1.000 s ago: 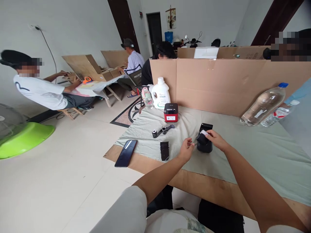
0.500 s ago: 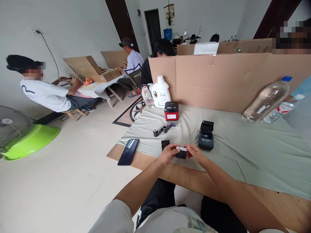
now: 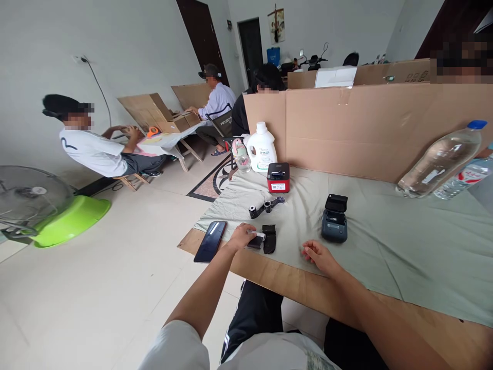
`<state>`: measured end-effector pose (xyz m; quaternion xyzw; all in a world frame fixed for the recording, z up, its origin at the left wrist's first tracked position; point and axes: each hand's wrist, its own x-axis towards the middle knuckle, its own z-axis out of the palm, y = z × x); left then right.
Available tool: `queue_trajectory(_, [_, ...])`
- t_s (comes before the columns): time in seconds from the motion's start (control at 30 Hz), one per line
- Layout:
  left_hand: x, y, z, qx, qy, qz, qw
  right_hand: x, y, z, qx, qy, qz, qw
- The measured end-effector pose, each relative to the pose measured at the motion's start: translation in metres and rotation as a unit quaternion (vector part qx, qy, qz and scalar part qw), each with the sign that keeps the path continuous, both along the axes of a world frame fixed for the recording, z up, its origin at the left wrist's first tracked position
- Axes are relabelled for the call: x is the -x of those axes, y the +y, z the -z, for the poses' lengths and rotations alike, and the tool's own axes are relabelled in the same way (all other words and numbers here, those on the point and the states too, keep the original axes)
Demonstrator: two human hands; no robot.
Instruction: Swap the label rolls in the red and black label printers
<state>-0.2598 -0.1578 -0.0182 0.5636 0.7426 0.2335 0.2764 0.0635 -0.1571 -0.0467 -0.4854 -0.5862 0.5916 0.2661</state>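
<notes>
My left hand (image 3: pixel 242 236) is closed, its fingertips on the edge of a small flat black piece with a white strip (image 3: pixel 256 241), low at the table's front edge. Right beside that piece lies a dark, shiny folded pouch or sheet (image 3: pixel 269 240); its kind is unclear. A phone (image 3: pixel 210 241) rests to the left of this hand. My right hand (image 3: pixel 319 256) hovers over the cloth with loosely bent fingers, holding nothing visible. Behind it stands a dark grey portable printer (image 3: pixel 334 224) with its lid raised.
A red-and-black device (image 3: pixel 278 178) and black ribbon rolls (image 3: pixel 267 206) sit farther back. Beyond them stand a white jug (image 3: pixel 262 149) and a clear bottle (image 3: pixel 242 156). A cardboard partition (image 3: pixel 339 128) borders the table, with a large bottle (image 3: pixel 442 159) leaning at right. Other people sit nearby.
My hands have parted. The left carried the black piece with the white strip leftward and down beside the dark pouch; the right let go of it. The view has turned slightly left.
</notes>
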Motion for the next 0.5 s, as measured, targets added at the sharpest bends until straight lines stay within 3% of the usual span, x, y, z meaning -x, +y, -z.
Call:
queue_trajectory(0.1, [0.006, 0.010, -0.007, -0.006, 0.028, -0.033, 0.999, -0.002, 0.000, 0.003, 0.002, 0.010, 0.006, 1.000])
queue_trajectory(0.2, [0.012, 0.026, -0.015, -0.057, 0.068, -0.079, 0.993, -0.002, 0.000, 0.004, 0.005, 0.018, 0.008, 1.000])
queue_trajectory(0.3, [0.015, 0.045, -0.017, -0.104, 0.087, -0.024, 0.990, -0.001, -0.001, 0.003, 0.007, 0.028, 0.012, 1.000])
queue_trajectory(0.4, [0.016, 0.062, -0.014, -0.094, 0.047, 0.046, 0.993, -0.001, -0.001, 0.002, 0.004, 0.038, 0.015, 0.999])
queue_trajectory(0.5, [0.017, 0.071, -0.014, -0.083, -0.010, -0.010, 0.996, -0.002, 0.000, 0.003, -0.007, 0.044, 0.010, 0.999])
